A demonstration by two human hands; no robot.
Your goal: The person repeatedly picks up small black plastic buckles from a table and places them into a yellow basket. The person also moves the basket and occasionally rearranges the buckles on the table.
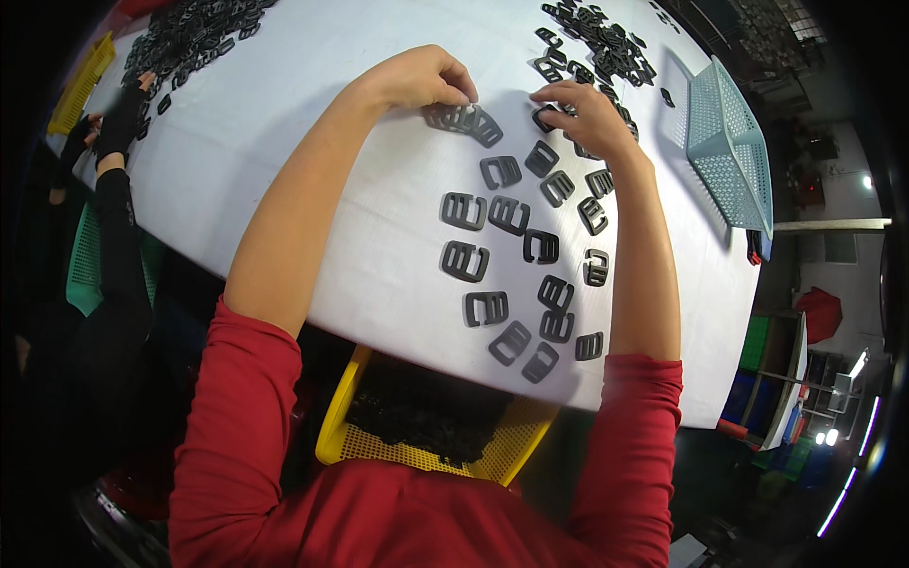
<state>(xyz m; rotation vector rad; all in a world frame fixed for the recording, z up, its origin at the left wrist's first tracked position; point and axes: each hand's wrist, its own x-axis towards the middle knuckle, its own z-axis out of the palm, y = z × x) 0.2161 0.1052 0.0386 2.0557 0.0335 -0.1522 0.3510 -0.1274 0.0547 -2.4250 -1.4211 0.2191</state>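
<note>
Red sleeves (pixel 237 407) are seen first in the head view, pushed up to the elbows, with both bare forearms stretched over a white tabletop (pixel 379 256). The left hand (pixel 417 78) is bent down over a short row of overlapping buckles (pixel 485 129); its fingertips are drawn narrowly together right at them, though whether one is pinched cannot be told. Over to the right hand (pixel 589 118): its fingers are curved and set a little apart around a black buckle (pixel 543 118), and whether it is gripped cannot be told.

Between the forearms, loose buckles (pixel 463 211) are scattered toward the near edge, some touching, some apart. Beyond the right hand, a dark heap (pixel 615 47) is spread, with a pale blue basket (pixel 724 142) stood to its right. Below the table edge, dark pieces (pixel 417 417) are held in a yellow basket (pixel 331 440). At far left, a larger pile (pixel 194 43) is neared by a co-worker's dark-covered hand (pixel 120 118).
</note>
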